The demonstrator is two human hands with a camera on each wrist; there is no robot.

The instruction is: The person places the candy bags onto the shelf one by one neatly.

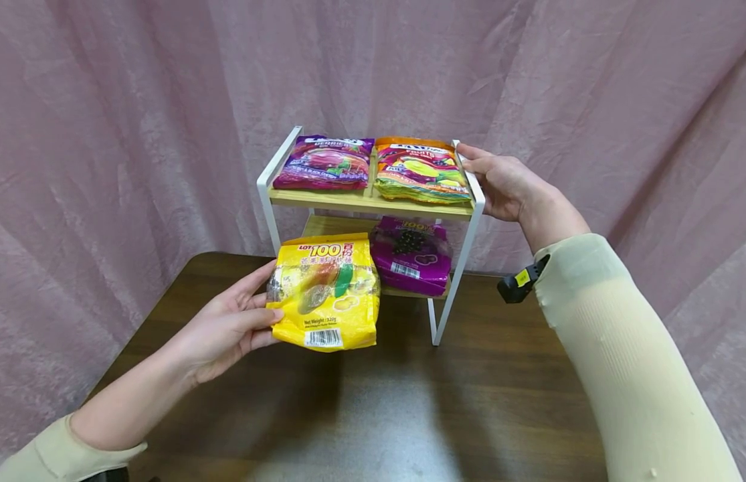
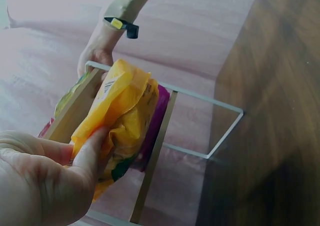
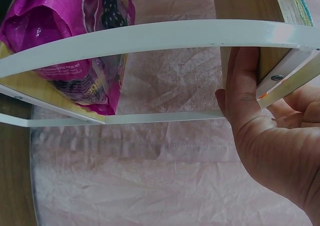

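Note:
My left hand pinches the left edge of a yellow bag of mango gummy candy, thumb on its front. The bag is held up before the lower left part of a small two-tier rack, hiding that part in the head view. My right hand grips the right end of the rack's upper shelf; in the right wrist view a digit reaches under the board. A purple gummy bag leans on the lower shelf, right side. On the upper shelf lie a purple berries bag and an orange-edged fruits bag.
The rack has white metal side frames and stands on a dark brown wooden table. Close behind hangs a pink curtain. A black strap device sits at the right wrist.

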